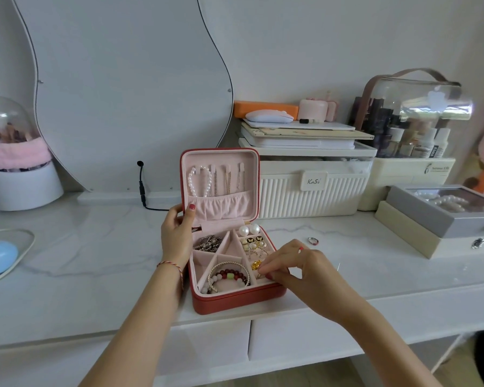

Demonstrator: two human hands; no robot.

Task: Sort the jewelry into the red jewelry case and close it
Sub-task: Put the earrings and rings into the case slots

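Note:
The red jewelry case stands open at the front of the white vanity top, its pink-lined lid upright with a pearl bracelet and thin chains hanging inside. Bracelets, a silver chain piece, pearl studs and earrings lie in its compartments. My left hand grips the case's left side near the hinge. My right hand reaches into the front right compartment, fingertips pinching a small item beside a gold ring. A silver ring lies loose on the table to the right.
Behind the case stand a curved mirror, a ribbed white organiser box with stacked items, and a clear cosmetics bag. A grey jewelry box sits at the right, a domed container at the left. A black cable runs behind.

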